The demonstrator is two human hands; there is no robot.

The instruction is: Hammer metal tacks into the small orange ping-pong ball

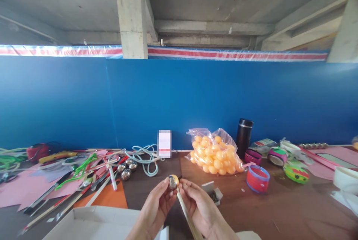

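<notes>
My left hand point(156, 199) is closed, its fingertips gripping a shiny silver ball point(172, 183) that shows a yellow-orange patch on its upper right. Close beside it, my right hand point(200, 201) is closed around pale wooden sticks point(185, 208), which slant from just under the ball toward the bottom edge. The right fingertips come up to the ball's right side; whether they touch it I cannot tell. Several more silver balls point(126, 174) lie on the table ahead to the left. Right of my hands is a small open box point(214, 193) with tiny dark pieces inside.
A clear bag of orange balls point(214, 158) stands ahead, with a black bottle point(244, 137) behind it. Tape rolls point(257, 178) lie to the right. Pale cord point(145, 158), tools and coloured paper point(25, 191) crowd the left. A white box point(92, 219) sits front left; a blue partition point(179, 98) rises behind.
</notes>
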